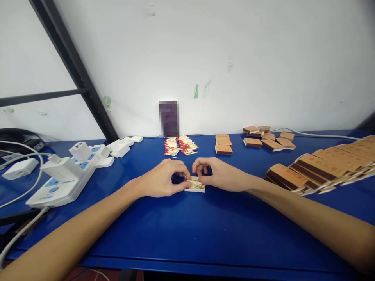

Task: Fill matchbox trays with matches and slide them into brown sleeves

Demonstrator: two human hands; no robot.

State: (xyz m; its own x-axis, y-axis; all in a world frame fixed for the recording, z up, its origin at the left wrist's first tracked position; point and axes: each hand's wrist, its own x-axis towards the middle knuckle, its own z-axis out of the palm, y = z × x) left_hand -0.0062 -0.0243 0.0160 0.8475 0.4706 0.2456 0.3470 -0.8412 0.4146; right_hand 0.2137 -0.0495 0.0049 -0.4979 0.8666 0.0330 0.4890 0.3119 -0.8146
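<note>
Bare forearms reach across a blue table [187, 230], where a shallow white tray [195, 190] filled with matchsticks [193, 183] rests between two hands. The left hand [167, 177] brings thumb and index finger around the tray's left end, beside the red heads; whether they pinch anything cannot be told. The right hand [218, 174] sets its thumb by the opposite end, its other fingers curled loosely above; any grip there is likewise unclear. Some sticks lie askew, so an uneven push could likely spill them over the low wall, and a squeeze from both ends might tip or bend the tray. To the right, overlapping matchboxes [287, 176] look liable to slide if the right forearm brushes them. Beyond, two loose match piles [179, 146] could scatter at a knuckle's nudge, near three boxes [223, 144] lined up before a white wall [263, 70].
</note>
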